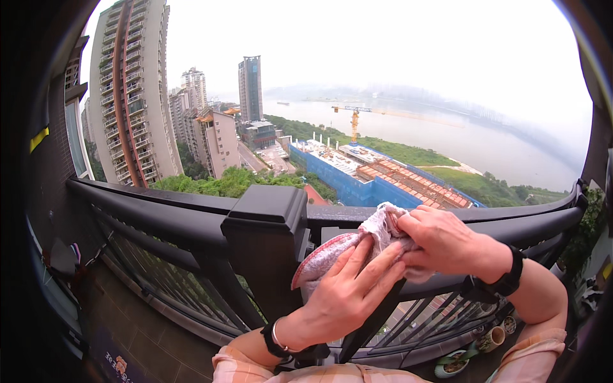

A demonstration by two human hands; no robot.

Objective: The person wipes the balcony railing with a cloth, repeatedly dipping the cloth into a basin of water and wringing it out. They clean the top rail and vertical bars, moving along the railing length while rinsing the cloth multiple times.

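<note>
A pinkish-white cloth with a red stitched edge (313, 261) is bunched over the dark metal balcony railing (503, 227), just right of a square capped post (266, 215). My left hand (352, 285) lies on the cloth with its fingers spread across it, pressing or holding it; the palm side is hidden. My right hand (443, 239) grips a gathered fold of the same cloth near the top rail, its fingers bent into the fabric. Black bands circle both wrists, and a silver bangle (277, 335) sits at the left one.
Potted plants (452, 364) stand on the floor at the lower right. Below on the left are dark floor tiles (158, 344) and a printed mat (115, 361). Beyond the railing lies a long drop to trees, a building site with a yellow crane (355, 127), and a river.
</note>
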